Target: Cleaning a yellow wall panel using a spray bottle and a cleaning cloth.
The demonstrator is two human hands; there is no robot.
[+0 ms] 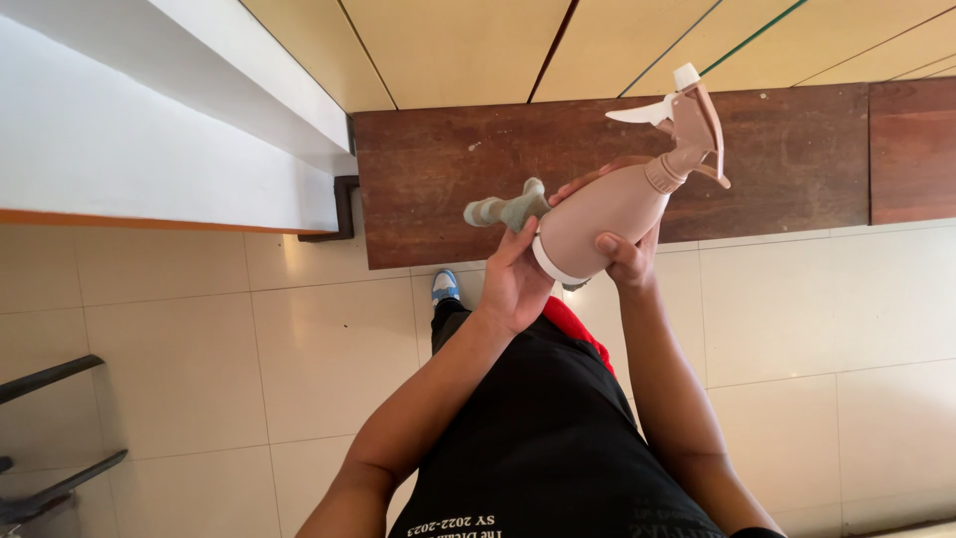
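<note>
The fingers of the right hand [625,254] are wrapped around the lower body of a pinkish-beige plastic spray bottle [607,217], thumb pressed on the near side, the rest curled behind it, so the hand is clamped firmly on the bottle. The left hand [516,284] has its fingers stretched up and together against the bottle's white base band, pinning a small grey-green cloth [503,210] between fingertips and bottle; the cloth's free end sticks out to the left.

The bottle is held in the air in front of the person's chest, tilted, with its base toward the left hand and its beige trigger head [692,122] with a white nozzle pointing up and to the right. It hangs above a dark brown wooden threshold strip [797,159] set between pale floor tiles.

The bottle looks like smooth, rigid plastic: probably light, a little slippery where damp, and not fragile. The wide body is the sure place to grip; the narrow neck under the trigger would also serve. The cloth is soft and limp.

A black apron [543,438] over red clothing and a blue-and-white shoe [445,286] show below.
</note>
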